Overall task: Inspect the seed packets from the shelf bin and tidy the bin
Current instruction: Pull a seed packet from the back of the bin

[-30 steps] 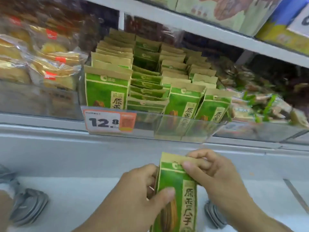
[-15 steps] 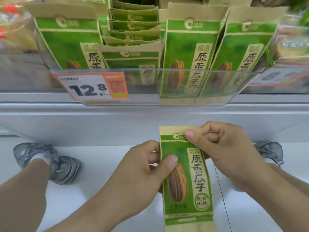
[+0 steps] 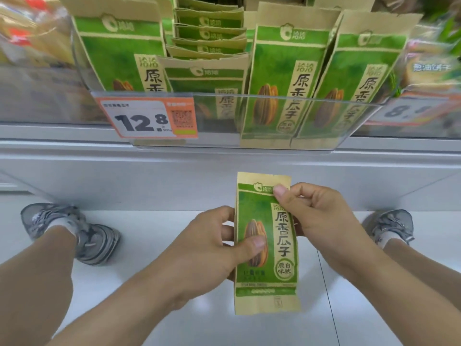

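Note:
A green and tan seed packet is held upright below the shelf, its printed front facing me. My left hand grips its left edge, thumb across the sunflower seed picture. My right hand pinches its upper right part near the logo. Above, the clear plastic shelf bin holds several matching packets standing in rows; those in the second row from the left lean back and sit lower.
An orange price tag reading 12.8 hangs on the bin front. Yellow snack bags fill the neighbouring bin on the left, other packs the one on the right. My two grey shoes stand on the white floor.
The view has dropped and come closer to the bin. The packet has come fully into view, and my right hand's pinch sits a little lower on it.

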Tool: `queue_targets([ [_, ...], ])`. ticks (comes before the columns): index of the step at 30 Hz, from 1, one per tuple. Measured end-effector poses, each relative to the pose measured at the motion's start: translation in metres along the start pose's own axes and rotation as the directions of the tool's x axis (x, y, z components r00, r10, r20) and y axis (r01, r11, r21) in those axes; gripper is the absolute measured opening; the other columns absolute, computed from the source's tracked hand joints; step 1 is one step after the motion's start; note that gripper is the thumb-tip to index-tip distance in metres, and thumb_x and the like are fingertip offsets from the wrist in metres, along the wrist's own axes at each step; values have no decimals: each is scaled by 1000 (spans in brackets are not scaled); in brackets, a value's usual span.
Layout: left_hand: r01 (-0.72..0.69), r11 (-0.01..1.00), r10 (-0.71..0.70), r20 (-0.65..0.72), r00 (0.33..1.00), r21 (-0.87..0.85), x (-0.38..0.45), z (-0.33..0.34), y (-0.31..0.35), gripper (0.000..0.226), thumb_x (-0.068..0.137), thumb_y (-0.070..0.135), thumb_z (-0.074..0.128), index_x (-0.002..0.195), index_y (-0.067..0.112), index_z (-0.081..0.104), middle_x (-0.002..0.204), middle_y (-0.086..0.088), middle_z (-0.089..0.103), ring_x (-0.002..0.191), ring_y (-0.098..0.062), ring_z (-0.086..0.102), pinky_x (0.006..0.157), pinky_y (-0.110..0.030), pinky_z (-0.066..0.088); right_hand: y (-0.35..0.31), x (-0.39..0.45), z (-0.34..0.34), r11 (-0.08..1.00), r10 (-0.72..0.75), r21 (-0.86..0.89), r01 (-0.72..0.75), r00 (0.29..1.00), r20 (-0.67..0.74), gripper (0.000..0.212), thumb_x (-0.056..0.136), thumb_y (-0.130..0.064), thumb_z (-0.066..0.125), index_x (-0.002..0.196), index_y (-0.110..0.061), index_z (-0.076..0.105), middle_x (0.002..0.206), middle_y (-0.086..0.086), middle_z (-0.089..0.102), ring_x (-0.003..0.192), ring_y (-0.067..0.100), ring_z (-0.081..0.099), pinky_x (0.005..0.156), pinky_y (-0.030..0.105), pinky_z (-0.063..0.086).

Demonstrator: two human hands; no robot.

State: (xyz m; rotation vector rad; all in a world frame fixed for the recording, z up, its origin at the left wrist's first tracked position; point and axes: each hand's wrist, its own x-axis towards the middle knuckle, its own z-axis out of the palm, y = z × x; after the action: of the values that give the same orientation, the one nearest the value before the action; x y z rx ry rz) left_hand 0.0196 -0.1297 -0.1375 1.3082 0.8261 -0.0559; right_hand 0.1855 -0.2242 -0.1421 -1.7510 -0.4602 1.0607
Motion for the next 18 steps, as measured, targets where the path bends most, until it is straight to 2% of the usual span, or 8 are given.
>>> queue_targets([
  [2,-8,1000,7,-45,999,-19,1,-3,0,19,95,16,67,113,16,63,92,-2,79,82,-21,76,72,-37,62,-4,-2,-1,998,67,-28,-65,991,114,42,79,-41,70,94,-2,64,83,16,77,69,25,71,64,35,60],
  [6,-15,993,0,-124,992,-113,2,-5,1,20,96,17,66,115,12,64,88,-7,79,79,-21,76,67,-32,61,-10,-8,-10,986,165,-77,-149,947,274,47,75,-22,80,116,-6,63,97,17,78,85,33,76,72,35,63],
  [9,23,991,-36,-96,995,-131,2,-3,0,21,97,24,64,115,14,65,90,-5,79,84,-24,76,74,-35,62,-10,-9,-12,984,172,-94,-152,947,272,47,75,-19,80,117,-4,64,97,17,78,85,35,76,71,37,64],
  [12,45,989,-56,-71,996,-144,2,-1,0,22,97,22,64,117,15,63,94,-5,79,87,-26,76,79,-41,61,-5,-7,-11,991,135,-42,-129,970,201,53,69,-21,81,115,-2,65,93,17,78,76,32,76,64,35,63],
  [14,27,989,-39,-84,996,-145,2,-1,0,24,97,20,64,119,15,62,96,-8,79,88,-27,76,85,-45,61,-5,-7,-10,993,119,-11,-119,975,187,55,67,-20,82,116,-3,65,94,17,78,77,31,76,63,33,62],
  [18,-24,986,1,-138,990,-164,4,-2,-1,22,98,16,61,121,14,62,96,-9,79,87,-27,76,81,-43,61,-9,-7,-16,991,137,-47,-129,946,295,55,67,-12,85,118,-7,65,101,17,77,87,33,77,68,32,61],
])
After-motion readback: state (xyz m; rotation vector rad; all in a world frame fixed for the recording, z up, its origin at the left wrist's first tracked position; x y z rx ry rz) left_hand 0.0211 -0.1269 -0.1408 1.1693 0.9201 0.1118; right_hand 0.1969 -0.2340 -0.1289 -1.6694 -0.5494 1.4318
